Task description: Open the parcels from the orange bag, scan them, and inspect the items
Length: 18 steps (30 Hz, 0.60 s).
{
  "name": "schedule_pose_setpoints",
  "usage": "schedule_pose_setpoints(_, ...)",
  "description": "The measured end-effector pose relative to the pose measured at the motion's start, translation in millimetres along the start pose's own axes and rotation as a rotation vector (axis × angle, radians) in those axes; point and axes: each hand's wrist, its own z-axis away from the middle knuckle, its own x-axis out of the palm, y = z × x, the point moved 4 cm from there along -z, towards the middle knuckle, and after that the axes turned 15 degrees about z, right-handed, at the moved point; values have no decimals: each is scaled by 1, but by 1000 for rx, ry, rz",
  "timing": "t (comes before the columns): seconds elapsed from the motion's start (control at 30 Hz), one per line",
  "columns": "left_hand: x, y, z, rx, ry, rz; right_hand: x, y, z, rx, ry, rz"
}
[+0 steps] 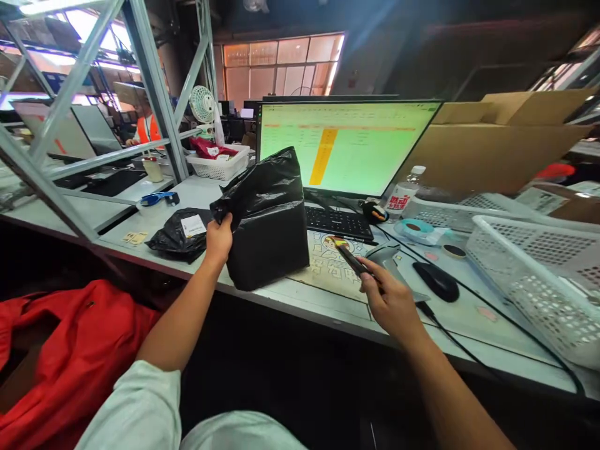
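Observation:
My left hand [218,239] grips the left edge of a large black plastic parcel bag [269,222] that stands upright on the grey desk [300,299]. My right hand [388,300] holds a thin dark tool with a yellow and red band, like a box cutter [347,255], its tip pointing up-left toward the bag. A grey barcode scanner [387,255] lies just beyond my right hand. A second, smaller black bag with a white label [180,234] lies flat to the left of the upright bag.
Behind the bag are a monitor [347,147] showing a spreadsheet and a keyboard [338,222]. A black mouse [437,280], tape roll [415,229], bottle [404,190] and white baskets [539,275] fill the right. A red bag [70,356] sits lower left. Metal racking [150,87] stands at left.

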Motion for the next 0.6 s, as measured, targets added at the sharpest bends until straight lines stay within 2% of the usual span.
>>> schedule_pose_setpoints(0.1,6,-2,13,18,-17,58,-20,-86,-20,-280,13,-210)
schedule_pose_setpoints(0.17,8,-1,18,37,-47,106,-20,-131,-29,-437,24,-288)
schedule_pose_setpoints(0.23,6,-3,17,19,-59,159,-10,-151,-33,-500,16,-304)
schedule_pose_setpoints(0.27,2,-5,16,-11,-52,181,-3,-150,-33,-503,-2,-290)
schedule_pose_setpoints(0.33,-7,-13,10,-90,-12,204,13,-128,-27,-476,-55,-207)
schedule_pose_setpoints(0.47,-24,-33,-5,-158,97,165,31,-35,-8,-318,-176,113)
schedule_pose_setpoints(0.53,-23,-44,-10,-234,65,76,29,11,1,-197,-200,272)
schedule_pose_setpoints(0.6,-19,-54,-12,-306,-23,-129,25,44,9,-80,-191,391)
